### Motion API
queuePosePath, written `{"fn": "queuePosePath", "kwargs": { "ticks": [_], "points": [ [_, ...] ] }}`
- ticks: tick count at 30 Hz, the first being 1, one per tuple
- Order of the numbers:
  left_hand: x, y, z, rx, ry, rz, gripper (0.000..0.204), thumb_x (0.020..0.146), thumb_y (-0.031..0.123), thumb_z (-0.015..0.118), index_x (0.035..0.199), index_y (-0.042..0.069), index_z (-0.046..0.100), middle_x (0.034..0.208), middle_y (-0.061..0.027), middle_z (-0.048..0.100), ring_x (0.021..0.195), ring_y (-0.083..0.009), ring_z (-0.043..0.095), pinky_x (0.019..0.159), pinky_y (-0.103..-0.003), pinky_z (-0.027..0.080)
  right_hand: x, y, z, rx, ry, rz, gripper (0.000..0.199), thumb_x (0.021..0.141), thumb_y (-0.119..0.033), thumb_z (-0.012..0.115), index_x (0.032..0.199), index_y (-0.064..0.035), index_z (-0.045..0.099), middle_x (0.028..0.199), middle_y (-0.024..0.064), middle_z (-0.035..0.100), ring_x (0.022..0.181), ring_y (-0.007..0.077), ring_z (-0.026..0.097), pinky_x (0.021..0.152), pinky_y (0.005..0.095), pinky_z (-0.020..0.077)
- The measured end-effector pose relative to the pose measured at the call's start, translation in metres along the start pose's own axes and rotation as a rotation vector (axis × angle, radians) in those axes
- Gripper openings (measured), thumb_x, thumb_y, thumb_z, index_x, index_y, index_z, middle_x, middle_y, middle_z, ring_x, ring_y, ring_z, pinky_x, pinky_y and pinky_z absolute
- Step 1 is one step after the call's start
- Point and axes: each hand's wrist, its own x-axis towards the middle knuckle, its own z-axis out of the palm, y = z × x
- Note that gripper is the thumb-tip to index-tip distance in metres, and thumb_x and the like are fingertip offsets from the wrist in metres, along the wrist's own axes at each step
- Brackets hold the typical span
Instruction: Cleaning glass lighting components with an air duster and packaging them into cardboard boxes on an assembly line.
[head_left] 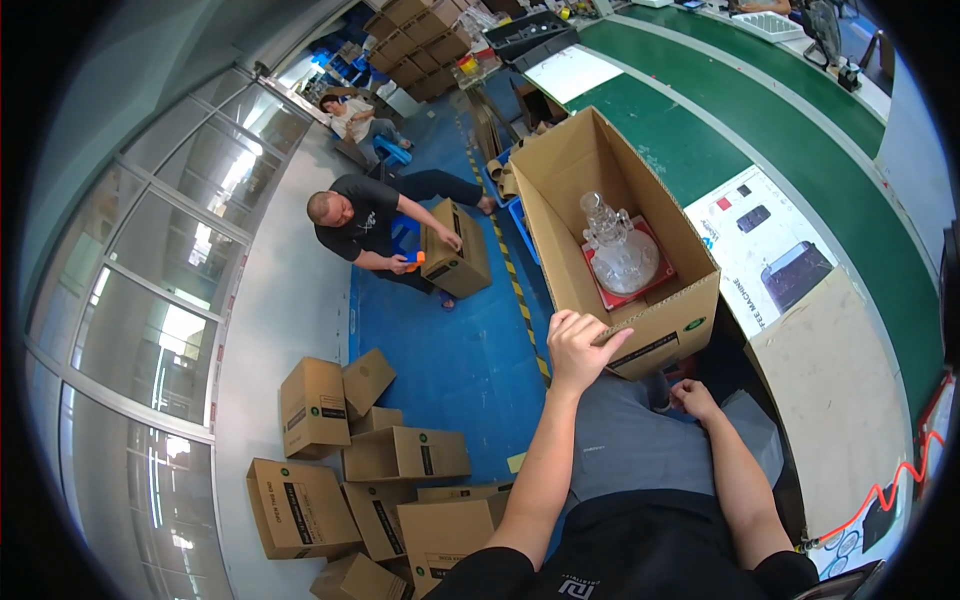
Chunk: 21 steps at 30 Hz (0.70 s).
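A tall open cardboard box (665, 325) stands in front of me, tilted across the view. Inside it, a clear, shiny, bottle-like object (625, 262) sits on a red square base (672, 268); its exact kind cannot be made out. My left hand (580, 350) grips the box's near left top edge, fingers over the rim and thumb along it. Below the box, close to my grey-clad lap, my right hand (693, 398) is closed with curled fingers. Whatever it may hold is hidden.
Several cardboard boxes (310, 410) are piled at lower left. Beyond the striped floor line, a seated person (365, 215) handles another carton (470, 262). A green conveyor (650, 125) curves along the right, with printed white board (755, 225) and bare cardboard (840, 390) beside it.
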Motion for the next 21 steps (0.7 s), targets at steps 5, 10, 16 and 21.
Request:
{"fn": "queuePosePath", "kwargs": {
  "ticks": [5,10,16,21],
  "points": [
    [-0.0003,-0.0005,-0.0022,0.016,-0.005,0.01,0.038,0.067,0.032,0.083,0.054,0.007,0.057,0.056,-0.0037,0.053,0.058,-0.0225,0.052,0.075,-0.035,0.042,-0.0019,-0.0031,0.0017,0.001,0.001,-0.013,0.019,0.094,-0.013,0.053,0.1,0.0019,0.062,0.086,0.0085,0.066,0.069,0.0161,0.063,0.06,0.0288,0.0487],
    [-0.0005,0.0001,0.0001,0.01,-0.004,0.008,0.038,0.067,0.031,0.083,0.054,0.007,0.057,0.056,-0.0035,0.054,0.058,-0.0225,0.053,0.075,-0.035,0.042,-0.0001,0.0017,0.0004,-0.004,0.006,-0.013,0.018,0.094,-0.013,0.053,0.101,0.0014,0.062,0.086,0.0087,0.066,0.07,0.0157,0.063,0.06,0.0286,0.0487],
    [-0.0006,-0.0005,-0.0003,0.011,-0.008,0.004,0.037,0.066,0.031,0.083,0.054,0.007,0.059,0.057,-0.0032,0.055,0.059,-0.0221,0.053,0.075,-0.035,0.042,-0.0022,-0.002,0.0016,-0.003,0.009,-0.002,0.018,0.094,-0.015,0.052,0.097,-0.001,0.062,0.085,0.0066,0.066,0.072,0.015,0.063,0.061,0.0288,0.0481],
    [-0.0007,-0.0002,0.0001,0.02,-0.017,0.002,0.036,0.067,0.031,0.083,0.054,0.007,0.059,0.058,-0.003,0.056,0.06,-0.022,0.054,0.075,-0.034,0.042,-0.0018,-0.0015,0.0009,-0.011,0.003,0.001,0.017,0.094,-0.017,0.052,0.095,-0.0032,0.062,0.083,0.0042,0.065,0.073,0.0146,0.062,0.062,0.0296,0.0475]
  ]
}}
